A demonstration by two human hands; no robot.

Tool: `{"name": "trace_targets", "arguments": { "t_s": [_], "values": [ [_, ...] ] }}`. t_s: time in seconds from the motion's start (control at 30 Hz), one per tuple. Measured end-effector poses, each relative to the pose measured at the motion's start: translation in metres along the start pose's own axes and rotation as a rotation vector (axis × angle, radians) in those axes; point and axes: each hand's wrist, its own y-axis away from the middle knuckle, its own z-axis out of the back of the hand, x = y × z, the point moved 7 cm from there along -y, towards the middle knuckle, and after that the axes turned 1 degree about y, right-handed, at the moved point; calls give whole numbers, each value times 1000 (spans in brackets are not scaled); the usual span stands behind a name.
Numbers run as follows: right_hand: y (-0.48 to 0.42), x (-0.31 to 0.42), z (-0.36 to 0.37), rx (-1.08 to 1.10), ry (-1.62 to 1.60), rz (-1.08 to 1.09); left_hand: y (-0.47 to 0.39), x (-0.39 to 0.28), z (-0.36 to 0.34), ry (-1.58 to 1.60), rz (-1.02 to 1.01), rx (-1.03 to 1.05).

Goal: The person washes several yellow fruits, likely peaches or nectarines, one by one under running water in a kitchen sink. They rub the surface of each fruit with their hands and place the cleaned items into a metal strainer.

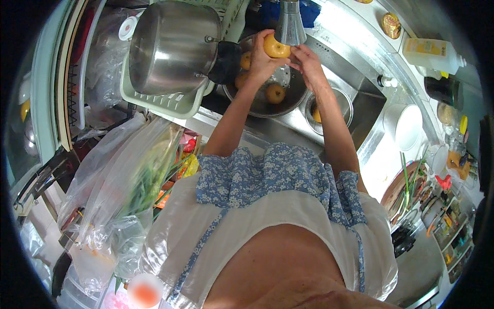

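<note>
My left hand (pixel 263 63) holds a round yellow-orange fruit (pixel 276 46) beneath the metal faucet head (pixel 290 27). On the fruit's right side is my right hand (pixel 310 67), its fingertips at or close to the fruit; whether they grip it is hard to tell. Below both hands, a large metal basin (pixel 266 112) stands in the sink with water and several more fruits, one (pixel 275 93) near its middle. Beneath my right forearm, a round steel strainer or bowl (pixel 349 112) has a similar fruit (pixel 317 114) in it, partly hidden.
A big steel pot (pixel 175 50) lies tilted on a pale green dish rack (pixel 162 104) at the left. Plastic bags with green onions (pixel 144 185) hang below it. To the right are a white bowl (pixel 410 127), a plastic bottle (pixel 432 52) and a wooden board (pixel 397 185).
</note>
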Motion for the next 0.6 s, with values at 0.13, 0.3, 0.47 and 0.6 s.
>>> {"name": "trace_targets", "arguments": {
  "t_s": [0.13, 0.3, 0.47, 0.6],
  "values": [
    [-5, -10, 8, 50, -2, 47, 5, 15, -14, 138, 201, 129],
    [3, 0, 8, -35, 122, 130, 1, 30, -20, 340, 277, 200],
    [7, 7, 6, -71, 152, 188, 0, 40, -23, 521, 295, 97],
    [8, 7, 2, -58, 166, 190, -6, 32, -22, 465, 328, -18]
  ]
}}
